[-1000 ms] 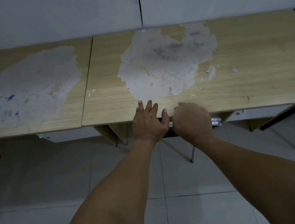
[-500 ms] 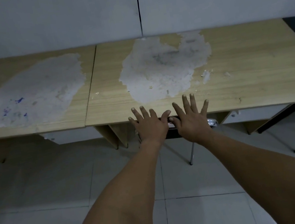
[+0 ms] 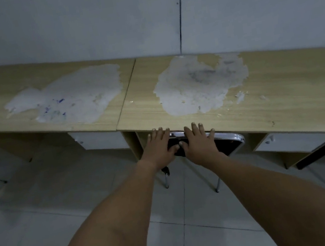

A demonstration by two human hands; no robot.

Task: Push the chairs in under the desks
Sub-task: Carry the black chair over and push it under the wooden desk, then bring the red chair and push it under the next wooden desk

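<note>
Chair (image 3: 228,137) now further under right desk (image 3: 283,101).
Left hand (image 3: 158,148), right hand (image 3: 199,145) spread flat on its back, pushing.

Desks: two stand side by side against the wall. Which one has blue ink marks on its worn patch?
The left desk: blue specks dot its pale patch. The right desk shows only grey smudges.

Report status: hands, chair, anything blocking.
Left hand and right hand flat, fingers spread, on the chair back. Chair mostly under the right desk, chrome top rail at the front edge. Nothing visibly in the way.
</note>
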